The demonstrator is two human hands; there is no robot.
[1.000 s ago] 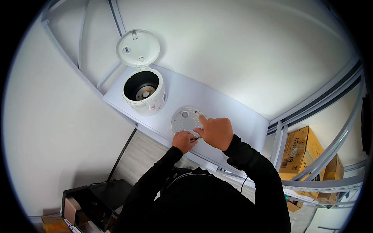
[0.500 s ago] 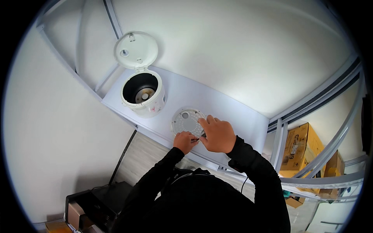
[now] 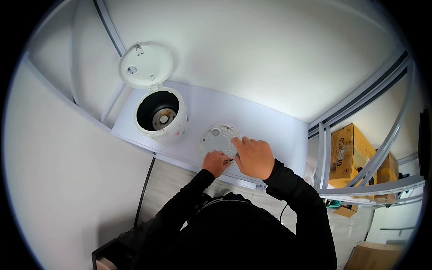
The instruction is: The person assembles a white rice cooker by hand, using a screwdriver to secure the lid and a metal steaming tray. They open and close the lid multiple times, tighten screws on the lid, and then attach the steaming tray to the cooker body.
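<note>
A round, pale perforated plate [image 3: 218,141] with one larger round opening lies on the white table, by the front edge. My left hand [image 3: 216,163] is closed at the plate's near rim, its fingertips pinched by a small dark bit I cannot make out. Beside it, my right hand [image 3: 254,158] is curled over the plate's right edge, thumb and fingers closed near the same spot. What sits between those fingers is mostly hidden. To the left stands a white rice cooker [image 3: 173,128], its hinged lid [image 3: 146,65] raised and no pot inside, the heating plate [image 3: 164,119] showing at the bottom.
The white table [image 3: 270,123] runs along a pale wall, inside a grey metal frame [image 3: 323,155]. Yellow-brown cardboard boxes [image 3: 344,153] stand beyond the frame on the right. A black box-shaped thing [image 3: 117,252] sits at the lower left.
The view has shifted slightly, so the cooker and boxes appear in different places. Both hands stay together at the plate's near edge, with only small finger movement.
</note>
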